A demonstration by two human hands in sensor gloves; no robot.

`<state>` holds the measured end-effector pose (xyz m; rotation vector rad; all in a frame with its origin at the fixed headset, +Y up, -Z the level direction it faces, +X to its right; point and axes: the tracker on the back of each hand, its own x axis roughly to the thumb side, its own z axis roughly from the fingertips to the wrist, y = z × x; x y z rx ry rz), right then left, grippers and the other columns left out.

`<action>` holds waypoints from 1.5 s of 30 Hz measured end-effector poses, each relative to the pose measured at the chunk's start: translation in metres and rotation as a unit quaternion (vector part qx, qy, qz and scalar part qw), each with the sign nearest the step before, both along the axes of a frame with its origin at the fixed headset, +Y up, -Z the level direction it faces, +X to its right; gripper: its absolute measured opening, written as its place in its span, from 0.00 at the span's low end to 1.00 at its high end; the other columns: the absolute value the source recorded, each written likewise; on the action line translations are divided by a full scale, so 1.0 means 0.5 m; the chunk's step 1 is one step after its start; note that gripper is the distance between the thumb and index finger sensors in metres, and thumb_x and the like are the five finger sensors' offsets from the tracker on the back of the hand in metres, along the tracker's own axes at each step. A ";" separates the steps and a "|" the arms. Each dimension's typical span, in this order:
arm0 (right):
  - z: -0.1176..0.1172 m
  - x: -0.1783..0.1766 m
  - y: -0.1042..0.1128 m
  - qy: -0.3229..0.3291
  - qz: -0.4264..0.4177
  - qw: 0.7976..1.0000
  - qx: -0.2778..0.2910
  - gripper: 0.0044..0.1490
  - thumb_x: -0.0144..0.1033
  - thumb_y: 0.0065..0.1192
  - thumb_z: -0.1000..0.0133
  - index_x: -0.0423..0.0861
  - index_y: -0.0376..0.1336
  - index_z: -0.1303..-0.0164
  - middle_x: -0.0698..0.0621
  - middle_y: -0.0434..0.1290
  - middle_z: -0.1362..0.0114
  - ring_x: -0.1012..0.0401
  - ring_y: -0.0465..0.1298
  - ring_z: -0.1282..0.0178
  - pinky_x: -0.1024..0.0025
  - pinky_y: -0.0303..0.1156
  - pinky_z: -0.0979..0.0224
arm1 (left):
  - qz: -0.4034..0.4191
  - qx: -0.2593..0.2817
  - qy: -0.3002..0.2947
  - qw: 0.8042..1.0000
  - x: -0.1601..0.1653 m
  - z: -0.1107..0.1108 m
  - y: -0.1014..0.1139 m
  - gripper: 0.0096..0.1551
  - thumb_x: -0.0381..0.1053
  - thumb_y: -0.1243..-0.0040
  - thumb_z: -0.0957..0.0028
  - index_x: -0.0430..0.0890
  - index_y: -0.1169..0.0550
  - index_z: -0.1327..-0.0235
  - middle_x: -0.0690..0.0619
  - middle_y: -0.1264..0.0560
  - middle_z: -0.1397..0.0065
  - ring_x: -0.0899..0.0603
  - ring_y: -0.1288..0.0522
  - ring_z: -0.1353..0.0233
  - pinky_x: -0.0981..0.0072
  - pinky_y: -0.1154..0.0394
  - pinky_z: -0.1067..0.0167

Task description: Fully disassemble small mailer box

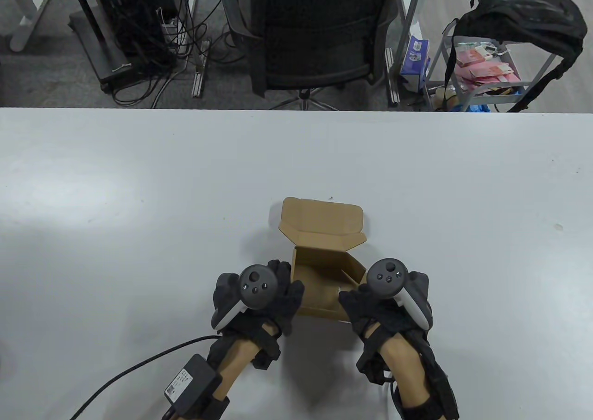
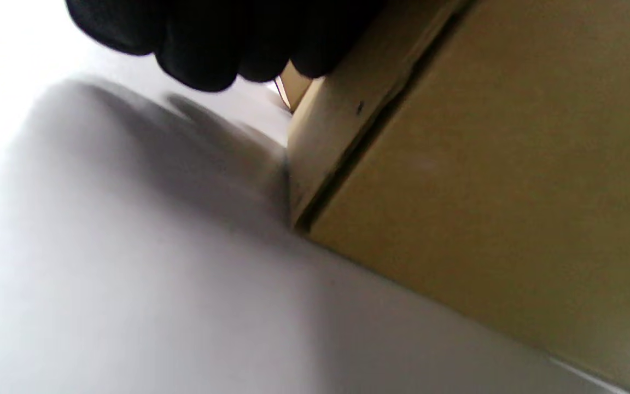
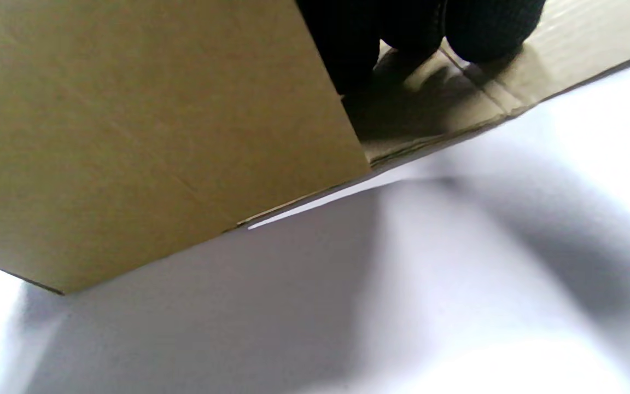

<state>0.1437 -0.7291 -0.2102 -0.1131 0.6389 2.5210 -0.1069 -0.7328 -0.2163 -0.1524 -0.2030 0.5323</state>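
Both hands' fingertips hidden behind trackers, left hand (image 1: 259,299) and right hand (image 1: 387,299) gripping the open mailer box (image 1: 324,272).

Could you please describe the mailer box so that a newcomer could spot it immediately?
On the white table, look near its front edge, between the left hand and right hand. The mailer box is the only brown cardboard item there, small, with its lid folded open away from the person.
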 end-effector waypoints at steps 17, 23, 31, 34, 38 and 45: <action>0.001 0.009 0.001 -0.004 -0.019 1.000 -0.009 0.46 0.61 0.48 0.54 0.38 0.67 0.40 0.42 0.60 0.26 0.42 0.51 0.23 0.41 0.57 0.28 | 0.021 0.000 -0.005 1.000 -0.006 -0.009 0.006 0.40 0.64 0.55 0.50 0.35 0.20 0.46 0.35 0.21 0.38 0.30 0.20 0.40 0.35 0.26 0.45; 0.000 0.010 0.000 -0.004 -0.022 1.000 -0.010 0.47 0.62 0.47 0.54 0.37 0.67 0.40 0.42 0.60 0.26 0.42 0.51 0.23 0.41 0.56 0.28 | 0.024 -0.005 -0.012 1.000 -0.009 -0.011 0.007 0.40 0.63 0.56 0.50 0.35 0.19 0.45 0.35 0.21 0.38 0.30 0.20 0.40 0.36 0.25 0.45; 0.000 0.013 -0.001 -0.005 -0.023 1.000 -0.012 0.46 0.61 0.48 0.54 0.38 0.67 0.40 0.42 0.60 0.26 0.43 0.50 0.23 0.42 0.56 0.28 | 0.047 -0.037 -0.014 0.998 -0.019 -0.015 0.003 0.41 0.63 0.58 0.49 0.35 0.21 0.43 0.35 0.22 0.36 0.30 0.22 0.38 0.35 0.27 0.43; -0.001 0.023 -0.003 -0.007 -0.039 0.999 -0.021 0.45 0.60 0.48 0.54 0.39 0.67 0.40 0.44 0.60 0.25 0.44 0.50 0.23 0.43 0.55 0.28 | 0.058 -0.030 -0.015 0.998 -0.023 -0.017 -0.001 0.41 0.64 0.58 0.50 0.35 0.20 0.43 0.34 0.23 0.36 0.30 0.22 0.38 0.35 0.27 0.43; -0.005 0.040 -0.012 -0.020 -0.070 0.996 -0.044 0.43 0.59 0.48 0.54 0.41 0.67 0.40 0.48 0.59 0.25 0.48 0.48 0.23 0.48 0.53 0.27 | 0.041 -0.027 -0.017 0.999 -0.027 -0.018 0.006 0.42 0.66 0.57 0.50 0.36 0.20 0.42 0.35 0.23 0.34 0.29 0.23 0.36 0.33 0.28 0.42; -0.004 0.044 -0.016 -0.014 -0.069 0.996 -0.049 0.42 0.59 0.48 0.54 0.43 0.66 0.39 0.51 0.57 0.25 0.51 0.47 0.23 0.51 0.52 0.26 | -0.086 0.271 -0.058 0.957 0.015 0.032 0.134 0.40 0.71 0.56 0.51 0.50 0.25 0.33 0.49 0.31 0.22 0.32 0.31 0.25 0.35 0.32 0.34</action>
